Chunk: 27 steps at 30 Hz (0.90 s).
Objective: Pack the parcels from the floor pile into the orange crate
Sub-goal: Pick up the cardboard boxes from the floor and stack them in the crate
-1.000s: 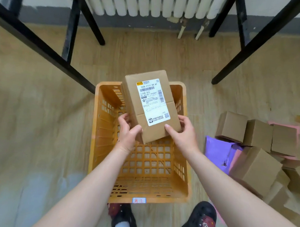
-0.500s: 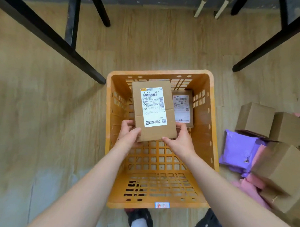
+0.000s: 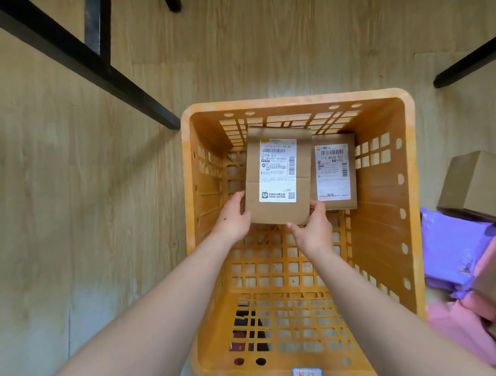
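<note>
An orange slatted crate [image 3: 412,193] stands on the wooden floor below me. Inside it I hold a brown cardboard parcel [image 3: 277,214] with a white shipping label, low near the far wall. My left hand [image 3: 233,219] grips its near left corner and my right hand [image 3: 314,232] grips its near right corner. A second labelled cardboard parcel [image 3: 336,174] lies in the crate's far right corner, right beside the held one. The floor pile at the right edge shows a cardboard box [image 3: 478,187], a purple mailer [image 3: 450,251] and pink mailers [image 3: 461,327].
Black metal table legs [image 3: 85,61] run across the floor at upper left, and another leg [image 3: 470,60] reaches in at upper right. My shoes show through the crate's near slats. Bare wooden floor lies to the left of the crate.
The parcel has gone from above the crate's rim down into the crate, beside the second parcel. My view has tilted down and closer, so the crate looks larger.
</note>
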{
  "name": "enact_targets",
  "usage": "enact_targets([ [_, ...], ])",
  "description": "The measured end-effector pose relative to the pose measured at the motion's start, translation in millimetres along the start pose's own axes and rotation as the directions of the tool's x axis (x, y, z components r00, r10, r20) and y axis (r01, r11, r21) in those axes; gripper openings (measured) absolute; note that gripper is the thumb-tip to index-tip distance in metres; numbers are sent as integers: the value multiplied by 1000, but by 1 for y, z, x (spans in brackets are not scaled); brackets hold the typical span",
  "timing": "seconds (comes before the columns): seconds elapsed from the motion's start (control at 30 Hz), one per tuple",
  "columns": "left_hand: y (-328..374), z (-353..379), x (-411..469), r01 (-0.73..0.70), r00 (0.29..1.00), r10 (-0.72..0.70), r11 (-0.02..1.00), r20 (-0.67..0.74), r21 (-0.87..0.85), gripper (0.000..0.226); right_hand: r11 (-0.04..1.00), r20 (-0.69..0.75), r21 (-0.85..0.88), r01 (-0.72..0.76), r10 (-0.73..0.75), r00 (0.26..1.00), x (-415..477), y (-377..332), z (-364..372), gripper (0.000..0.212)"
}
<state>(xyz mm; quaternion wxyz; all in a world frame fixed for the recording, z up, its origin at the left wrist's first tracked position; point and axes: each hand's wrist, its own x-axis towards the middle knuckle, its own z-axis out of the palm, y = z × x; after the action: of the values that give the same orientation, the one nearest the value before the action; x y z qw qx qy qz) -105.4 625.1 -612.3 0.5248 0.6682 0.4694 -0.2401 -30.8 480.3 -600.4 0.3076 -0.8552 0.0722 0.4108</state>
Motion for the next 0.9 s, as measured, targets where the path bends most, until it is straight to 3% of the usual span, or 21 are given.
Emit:
enact_targets([
  [0.1, 0, 12, 16, 24, 1000, -24, 1000, -9, 10, 53, 995, -40, -90, 48, -52, 998, 15, 10, 6, 62],
  [0.2, -1, 21, 27, 121, 992, -126, 981, -22, -150, 48, 940, -40, -305, 152, -172, 984, 29, 20, 12, 72],
  [0.3, -4, 26, 34, 162, 982, -180, 960, -63, -230, 45, 779, -55, -591, 210, -299, 953, 34, 27, 16, 82],
  [0.4, -10, 34, 41, 181, 968, -219, 949, -126, -260, 43, 613, -3, -741, 276, -413, 911, 48, 22, 17, 84],
  [0.53, -16, 42, 51, 244, 941, -300, 922, -156, -302, 43, 546, 157, -753, 367, -392, 907, 74, 20, 15, 93],
  [0.67, -25, 45, 52, 190, 951, -227, 964, -208, -184, 47, 541, 188, -734, 411, -419, 888, 79, 25, 13, 92],
  [0.9, -23, 48, 42, 159, 961, -229, 916, -154, -369, 45, 596, 211, -657, 462, -443, 871, 79, 30, 7, 87],
])
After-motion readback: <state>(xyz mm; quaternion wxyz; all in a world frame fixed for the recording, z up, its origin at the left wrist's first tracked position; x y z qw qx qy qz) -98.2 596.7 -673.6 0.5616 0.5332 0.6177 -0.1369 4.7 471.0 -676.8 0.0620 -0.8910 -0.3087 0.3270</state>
